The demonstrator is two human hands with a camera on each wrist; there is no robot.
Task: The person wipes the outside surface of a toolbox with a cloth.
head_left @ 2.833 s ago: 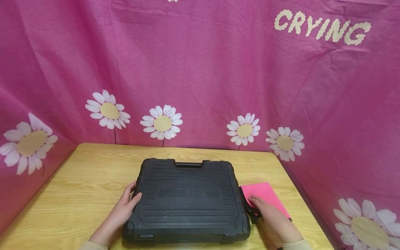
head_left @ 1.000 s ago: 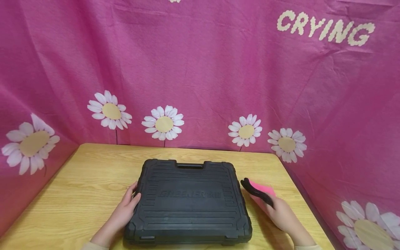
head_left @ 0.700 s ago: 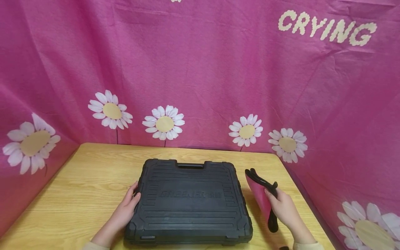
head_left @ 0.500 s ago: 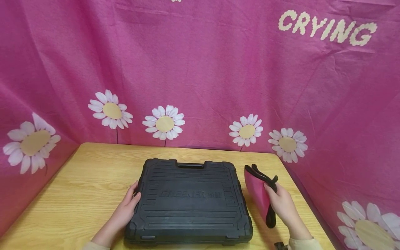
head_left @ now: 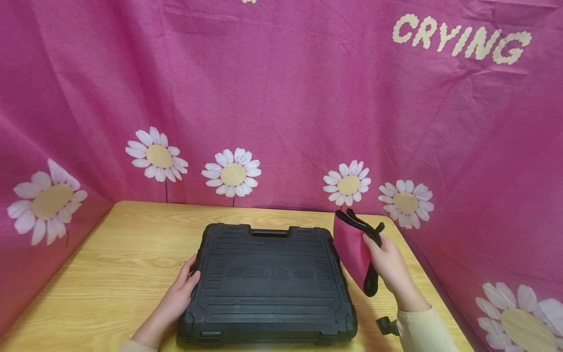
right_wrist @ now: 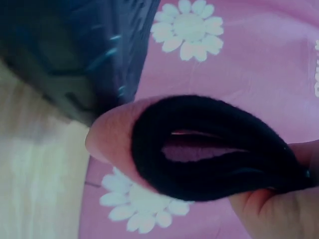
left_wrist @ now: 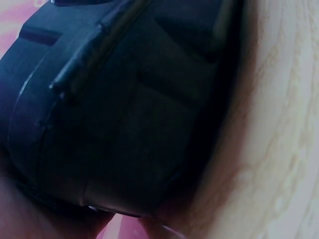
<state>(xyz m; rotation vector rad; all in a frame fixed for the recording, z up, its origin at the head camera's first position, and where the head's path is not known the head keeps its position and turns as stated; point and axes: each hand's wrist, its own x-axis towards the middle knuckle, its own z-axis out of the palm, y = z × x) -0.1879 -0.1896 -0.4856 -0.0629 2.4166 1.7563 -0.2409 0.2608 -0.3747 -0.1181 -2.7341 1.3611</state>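
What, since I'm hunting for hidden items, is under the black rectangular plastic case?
The black rectangular plastic case sits on a yellow wood-grain tabletop, which shows around it. The patch directly beneath is covered, so whether anything lies there can't be told.

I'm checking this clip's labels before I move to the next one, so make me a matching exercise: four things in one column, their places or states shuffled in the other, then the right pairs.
Things:
1. Left hand
2. Curtain
3. Black case
4. Pink piece with black edging

Places and states:
A. Lying flat on the wooden table
B. Held up by the right hand
C. Touching the left edge of the case
D. Behind the table, printed with daisies

Pairs: 1-C, 2-D, 3-A, 4-B
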